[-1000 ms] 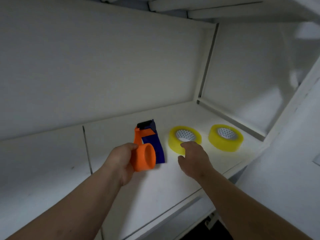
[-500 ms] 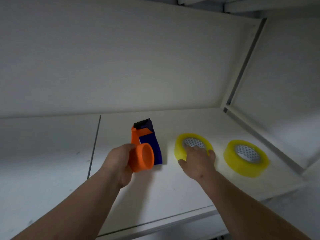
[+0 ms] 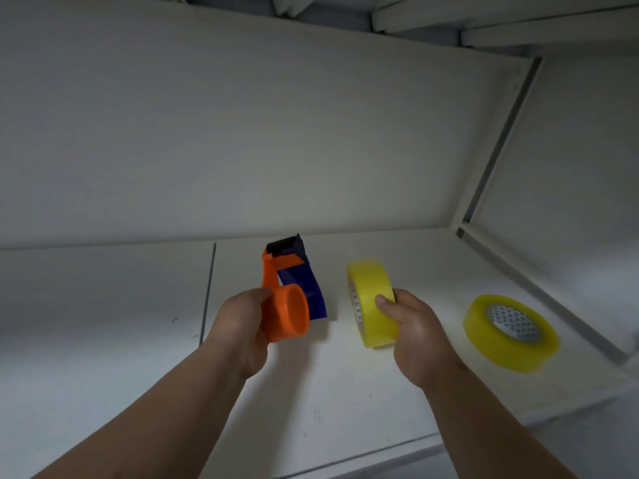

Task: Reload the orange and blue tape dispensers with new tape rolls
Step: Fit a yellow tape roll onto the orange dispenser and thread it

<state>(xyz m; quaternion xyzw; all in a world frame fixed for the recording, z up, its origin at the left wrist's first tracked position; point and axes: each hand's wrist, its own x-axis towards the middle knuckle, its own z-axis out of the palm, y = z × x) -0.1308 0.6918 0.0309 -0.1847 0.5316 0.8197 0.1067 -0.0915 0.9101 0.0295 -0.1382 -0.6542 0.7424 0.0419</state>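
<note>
My left hand point(image 3: 238, 326) grips an orange and blue tape dispenser point(image 3: 288, 299) just above the white shelf; its empty orange hub faces me and its black cutter end points to the back wall. My right hand point(image 3: 416, 335) holds a yellow tape roll point(image 3: 373, 299) upright on its edge, lifted off the shelf, a short gap to the right of the dispenser. A second yellow tape roll point(image 3: 511, 331) lies flat on the shelf further right, apart from both hands.
The white shelf point(image 3: 345, 392) is closed in by a white back wall point(image 3: 242, 133) and a right side panel point(image 3: 570, 184) with a metal rail. A thin seam runs front to back left of the dispenser. The shelf's front edge lies below my forearms.
My right hand closed on the nearer yellow roll, which lay flat, and raised it onto its edge. The left hand keeps the dispenser in place. The camera view shifted left.
</note>
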